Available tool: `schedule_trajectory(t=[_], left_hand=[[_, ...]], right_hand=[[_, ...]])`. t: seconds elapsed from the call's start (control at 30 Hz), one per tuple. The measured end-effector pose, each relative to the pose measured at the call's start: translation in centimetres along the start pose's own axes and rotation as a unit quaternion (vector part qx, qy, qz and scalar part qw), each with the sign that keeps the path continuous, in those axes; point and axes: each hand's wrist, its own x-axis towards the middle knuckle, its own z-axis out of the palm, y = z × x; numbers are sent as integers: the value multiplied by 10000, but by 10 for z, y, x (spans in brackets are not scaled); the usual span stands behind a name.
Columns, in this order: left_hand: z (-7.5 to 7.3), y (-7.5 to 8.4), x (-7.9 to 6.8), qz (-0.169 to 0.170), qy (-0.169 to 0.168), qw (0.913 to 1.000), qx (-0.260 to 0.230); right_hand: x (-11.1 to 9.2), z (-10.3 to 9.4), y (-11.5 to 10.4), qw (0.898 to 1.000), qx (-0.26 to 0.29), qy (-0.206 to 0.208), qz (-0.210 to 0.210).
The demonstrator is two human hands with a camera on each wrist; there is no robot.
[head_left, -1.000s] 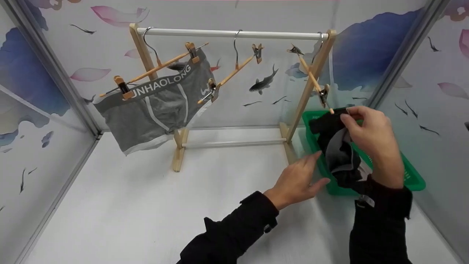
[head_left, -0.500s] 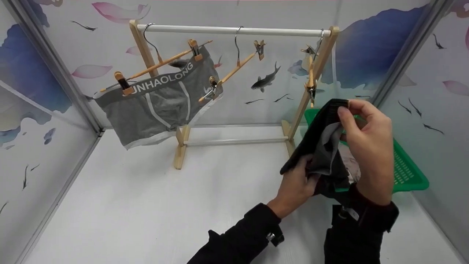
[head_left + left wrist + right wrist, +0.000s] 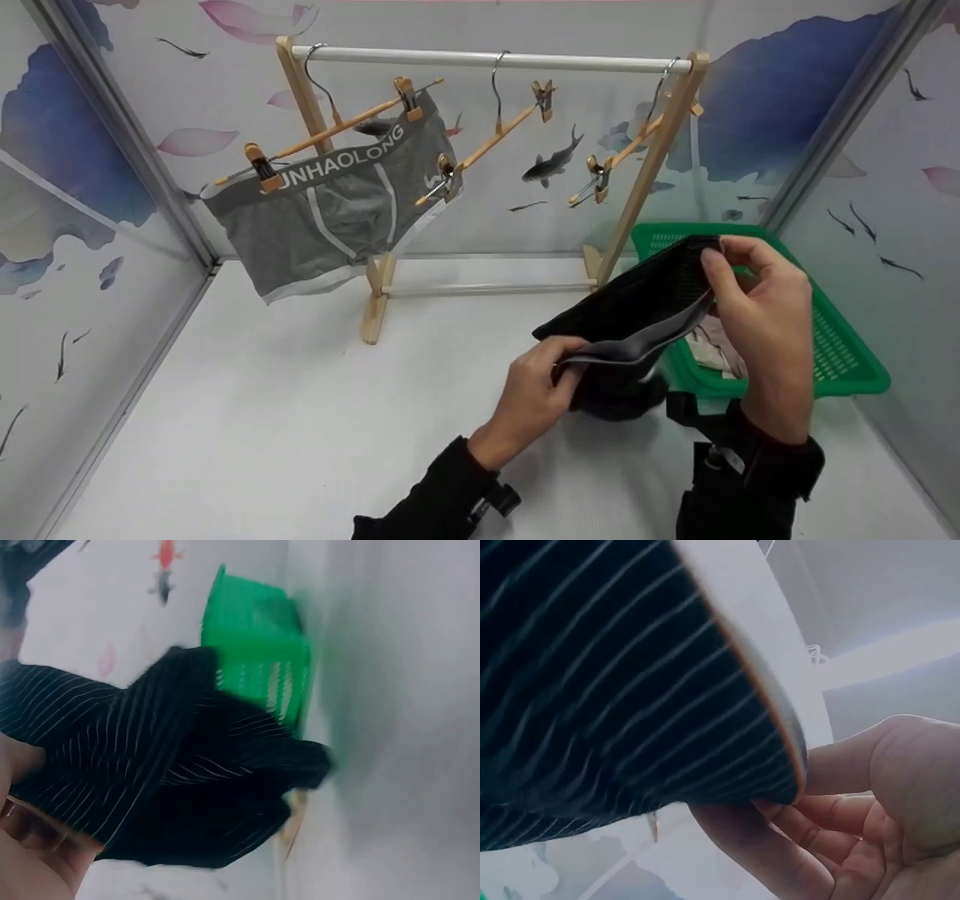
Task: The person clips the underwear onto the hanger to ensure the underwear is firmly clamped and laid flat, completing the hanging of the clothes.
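Both hands (image 3: 529, 390) (image 3: 771, 322) pinch what seems dark underwear (image 3: 637, 307).

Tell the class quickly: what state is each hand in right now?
Left hand: closed, pinching the edge of a black, pale-striped cloth garment with a grey band.
Right hand: closed, pinching the same garment's edge.
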Motion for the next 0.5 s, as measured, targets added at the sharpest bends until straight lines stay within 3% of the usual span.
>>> schedule_trajectory(t=[0.3, 0.43, 0.5], left_hand=[[-94, -10, -5, 186, 253, 9945, 1000], [-129, -12, -6, 146, 395, 9942, 989], [-141, -12, -6, 115, 509, 9949, 861]], right_hand=[[-17, 17, 30, 9960, -306, -804, 244], [-23, 22, 40, 9927, -779, -908, 152], [-26, 24, 44, 9920, -647, -1076, 118]])
